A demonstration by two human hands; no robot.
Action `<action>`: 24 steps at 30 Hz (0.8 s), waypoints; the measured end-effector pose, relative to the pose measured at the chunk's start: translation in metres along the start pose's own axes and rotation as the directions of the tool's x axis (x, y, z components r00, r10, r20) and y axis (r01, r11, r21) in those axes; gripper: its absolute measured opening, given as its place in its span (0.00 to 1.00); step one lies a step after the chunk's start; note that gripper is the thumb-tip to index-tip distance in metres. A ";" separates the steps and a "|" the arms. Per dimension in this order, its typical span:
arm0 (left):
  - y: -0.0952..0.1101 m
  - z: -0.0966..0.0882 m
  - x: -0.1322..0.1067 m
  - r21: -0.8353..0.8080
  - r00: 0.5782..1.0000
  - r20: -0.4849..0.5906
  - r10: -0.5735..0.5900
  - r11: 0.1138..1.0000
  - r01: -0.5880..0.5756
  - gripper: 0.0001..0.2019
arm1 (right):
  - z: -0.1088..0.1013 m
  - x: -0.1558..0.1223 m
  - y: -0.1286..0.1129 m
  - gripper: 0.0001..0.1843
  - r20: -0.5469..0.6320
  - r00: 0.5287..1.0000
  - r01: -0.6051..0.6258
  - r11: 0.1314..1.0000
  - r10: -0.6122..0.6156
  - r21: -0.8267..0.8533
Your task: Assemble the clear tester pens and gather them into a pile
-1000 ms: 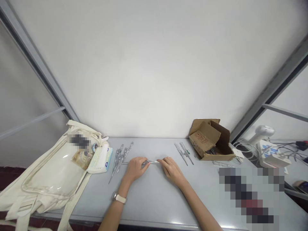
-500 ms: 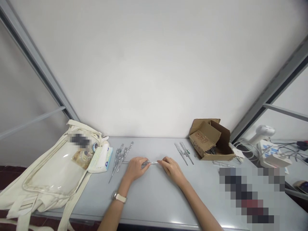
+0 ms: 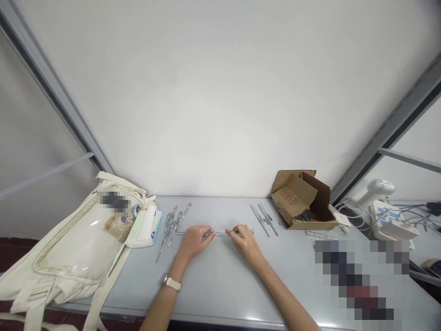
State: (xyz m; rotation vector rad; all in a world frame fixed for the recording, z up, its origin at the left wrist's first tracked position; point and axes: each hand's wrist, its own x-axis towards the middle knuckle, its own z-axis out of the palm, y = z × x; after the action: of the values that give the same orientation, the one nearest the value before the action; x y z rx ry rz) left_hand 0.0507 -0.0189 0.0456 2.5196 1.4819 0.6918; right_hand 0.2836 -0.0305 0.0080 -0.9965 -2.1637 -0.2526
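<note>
My left hand and my right hand rest on the grey table, each pinched on one end of a slim clear-handled test-pen screwdriver lying crosswise between them. A metal tip pokes out to the right of my right fingers. A watch is on my left wrist. Several similar screwdrivers lie in a pile just left of my left hand. Two more screwdrivers lie to the right of my right hand.
An open cardboard box with more screwdrivers stands at the back right. A cream tote bag and a tissue pack lie at the left. Cables and a white device sit at the far right. A white wall closes the back.
My right hand has shifted slightly, and a metal tip now shows beyond its fingers on the right. My left hand stays put.
</note>
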 end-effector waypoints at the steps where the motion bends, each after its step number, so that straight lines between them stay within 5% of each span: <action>1: 0.000 0.000 0.000 0.011 1.000 -0.004 -0.010 1.000 0.010 0.19 | 0.000 0.000 -0.001 0.19 -0.005 1.000 0.005 1.000 -0.005 -0.012; 12: -0.003 0.005 0.001 0.047 0.993 -0.013 -0.114 0.992 0.115 0.24 | -0.001 0.006 -0.012 0.18 -0.106 0.988 0.095 0.984 -0.112 -0.153; 24: 0.002 0.012 0.005 0.056 0.991 -0.012 -0.135 0.989 0.135 0.23 | 0.010 0.004 -0.019 0.17 -0.029 0.992 0.116 0.987 -0.120 -0.115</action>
State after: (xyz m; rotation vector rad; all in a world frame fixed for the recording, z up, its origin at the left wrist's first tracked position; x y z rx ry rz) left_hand 0.0596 -0.0142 0.0374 2.4308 1.6797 0.6478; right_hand 0.2626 -0.0364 0.0061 -0.9193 -2.1990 -0.4508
